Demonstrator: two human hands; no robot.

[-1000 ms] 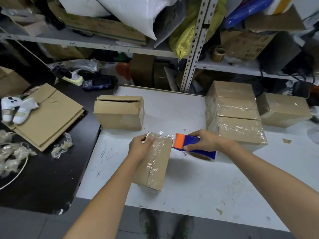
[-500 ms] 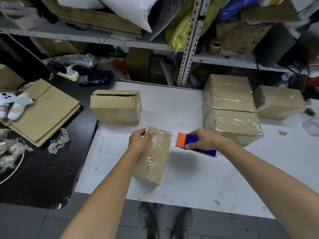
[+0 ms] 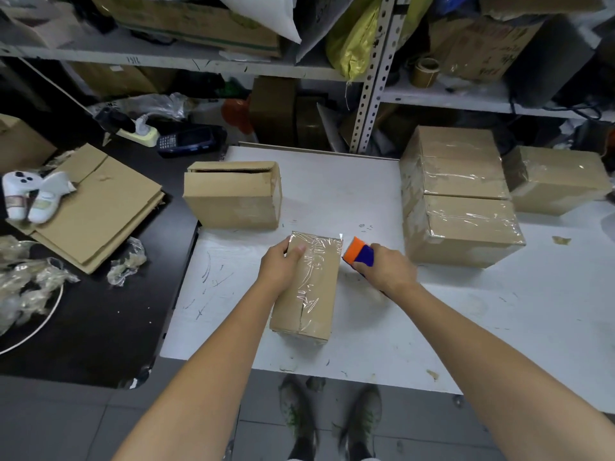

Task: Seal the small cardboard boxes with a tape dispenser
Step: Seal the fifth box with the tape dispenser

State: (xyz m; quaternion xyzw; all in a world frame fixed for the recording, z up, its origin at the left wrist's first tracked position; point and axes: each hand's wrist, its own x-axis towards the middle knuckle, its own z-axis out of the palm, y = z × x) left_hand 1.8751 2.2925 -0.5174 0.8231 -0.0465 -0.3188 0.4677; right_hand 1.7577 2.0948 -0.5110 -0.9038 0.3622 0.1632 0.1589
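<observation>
Small box point(image 3: 309, 287) lying flat on the white desk point(image 3: 332, 188), near its front edge, long side pointing away, top wrapped in wrinkled clear tape running down the near end. Left grip point(image 3: 279, 266) clamped on the box's far left corner — thumb on top, other fingers round the edge. Right grip point(image 3: 387, 269) just right of the box, curled tight round a dispenser point(image 3: 359, 254): blue body mostly hidden under the hand, orange nose aimed at the box's far right corner, close to it, contact hard to tell. Tiny bright tab of tape at that corner. Further back, toward the desk's left side, an open box point(image 3: 233, 201), top flaps not shut, well apart from the held one. At the right, sealed boxes point(image 3: 466, 227) packed together, and beside them, further right, a lone sealed box point(image 3: 559, 181). Left of the white desk, a black desk point(image 3: 100, 327) with flat cardboard point(image 3: 100, 207), crumpled plastic point(image 3: 126, 264), a white toy point(image 3: 30, 197), a power strip point(image 3: 139, 133) and a dark handset point(image 3: 189, 141). Metal shelves point(image 3: 372, 78) behind, crammed with cartons and bags — a tape roll point(image 3: 424, 71) on one. Two shoes point(image 3: 299, 417) on the grey floor below.
</observation>
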